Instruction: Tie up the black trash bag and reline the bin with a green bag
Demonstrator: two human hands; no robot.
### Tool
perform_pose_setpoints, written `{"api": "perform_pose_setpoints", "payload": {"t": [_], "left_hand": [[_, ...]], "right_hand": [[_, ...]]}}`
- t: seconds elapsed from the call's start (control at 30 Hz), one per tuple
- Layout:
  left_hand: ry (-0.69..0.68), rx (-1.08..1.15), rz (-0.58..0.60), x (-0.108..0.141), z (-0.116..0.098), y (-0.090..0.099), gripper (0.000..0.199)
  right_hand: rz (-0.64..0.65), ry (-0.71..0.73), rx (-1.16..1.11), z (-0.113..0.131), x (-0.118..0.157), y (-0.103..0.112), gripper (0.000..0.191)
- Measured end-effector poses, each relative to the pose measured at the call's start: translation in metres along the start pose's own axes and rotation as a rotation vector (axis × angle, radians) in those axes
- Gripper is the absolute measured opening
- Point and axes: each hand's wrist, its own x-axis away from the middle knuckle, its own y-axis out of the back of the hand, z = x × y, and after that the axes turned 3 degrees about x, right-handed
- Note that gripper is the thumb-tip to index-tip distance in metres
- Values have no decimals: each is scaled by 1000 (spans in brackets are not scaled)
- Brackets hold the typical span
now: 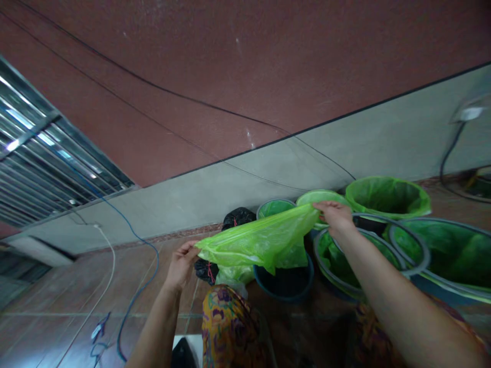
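A thin, bright green plastic bag (257,240) is stretched between my two hands. My left hand (184,261) pinches its left corner, and my right hand (336,216) grips the upper right corner. The lower part of the bag hangs loose over a dark bucket (284,294) standing on the floor. Below and to the right of my right hand, a bin lined with green plastic (322,255) stands close, with a grey ring (424,255) lying over its rim. Part of that bin is hidden by my right forearm.
More green-lined bins (387,212) stand along the wall and to the right. Black plastic bags (238,217) tied with red string lie behind my left hand. A blue cable (156,255) and a white cable (112,255) run over the tiled floor to the left.
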Motion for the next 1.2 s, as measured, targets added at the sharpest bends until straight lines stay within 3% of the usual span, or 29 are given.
{"api": "perform_pose_setpoints", "payload": {"t": [0.07, 0.17, 0.2, 0.23, 0.3, 0.37, 0.43, 0.47, 0.53, 0.57, 0.63, 0.7, 0.87, 1.07, 1.2], "left_hand": [[-4, 66, -25, 2, -5, -8, 34], [-10, 59, -50, 4, -12, -26, 35], [-19, 41, -56, 5, -13, -34, 35], [-31, 18, -52, 6, -12, -43, 35], [-36, -33, -14, 8, -6, -64, 37], [-23, -77, 41, 11, 4, -87, 39], [-21, -125, 102, 13, 17, -108, 39], [-28, -161, 125, 13, 23, -116, 37], [-69, -300, 133, 11, 34, -124, 28], [-111, -419, 123, 9, 38, -124, 21], [-223, -728, 93, 2, 43, -116, 10], [-321, -1033, 73, -4, 44, -101, 16], [-299, -1425, 31, -11, 43, -70, 24], [-220, -1458, -193, -16, 56, -58, 26], [-172, -1202, -373, -26, 76, -39, 25]], "right_hand": [[-102, 130, 190, 1, 2, 1, 20], [-183, 538, 447, 9, 26, -2, 32], [-97, 651, 458, 11, 39, -6, 33], [67, 708, 436, 12, 56, -10, 29], [528, 710, 369, 8, 93, -21, 25], [807, 647, 356, -4, 127, -33, 33], [837, 577, 418, -20, 149, -45, 49], [842, 539, 476, -26, 154, -49, 43], [849, 500, 625, -36, 152, -55, 14], [841, 503, 685, -38, 146, -55, 7], [789, 537, 761, -37, 130, -52, 17], [708, 568, 794, -32, 111, -44, 18], [590, 608, 989, -18, 79, -22, 19], [506, 663, 1087, -5, 67, -8, 22], [392, 676, 1131, 5, 59, 5, 24]]}}
